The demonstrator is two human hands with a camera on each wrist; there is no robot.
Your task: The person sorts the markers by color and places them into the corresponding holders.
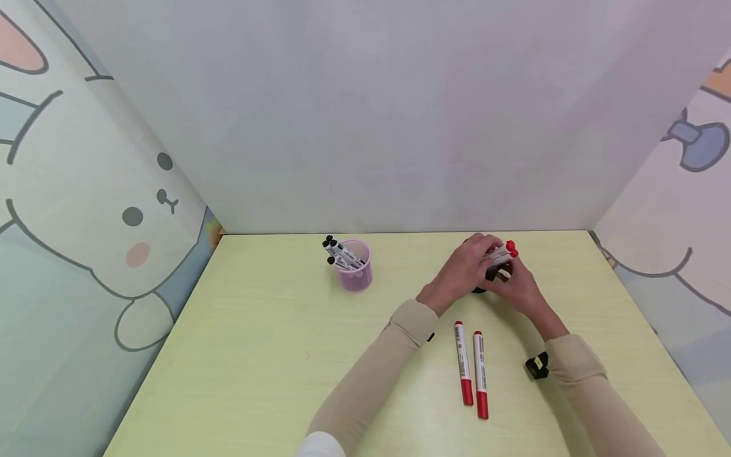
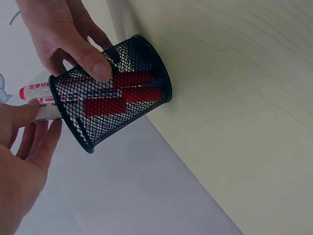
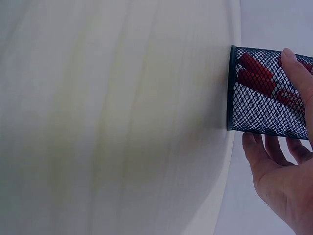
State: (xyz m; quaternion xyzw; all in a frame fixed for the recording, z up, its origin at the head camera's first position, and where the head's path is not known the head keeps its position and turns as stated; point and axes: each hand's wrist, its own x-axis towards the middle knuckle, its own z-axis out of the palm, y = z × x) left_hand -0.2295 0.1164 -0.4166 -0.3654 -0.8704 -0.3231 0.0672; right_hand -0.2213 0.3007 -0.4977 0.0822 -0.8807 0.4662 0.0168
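Toward the right rear of the table, my right hand [image 1: 516, 289] grips a black mesh pen holder [image 2: 115, 95], its thumb lying along the mesh. Several red-and-white markers [image 3: 257, 84] stand inside, their red caps showing through the mesh near the base. At the rim, my left hand [image 1: 465, 266] pinches a white marker [image 2: 48, 112] that reaches down into the holder. A second marker [image 2: 36, 91] with a red end sticks out beside it. Much of the holder is hidden behind the hands in the head view.
Two red-capped whiteboard markers [image 1: 464, 362] lie side by side on the table nearer the front, between the forearms. A small purple bucket [image 1: 355, 280] with several black-ended markers [image 1: 345, 255] stands left of the hands. A pale wall [image 1: 365, 127] rises behind the table.
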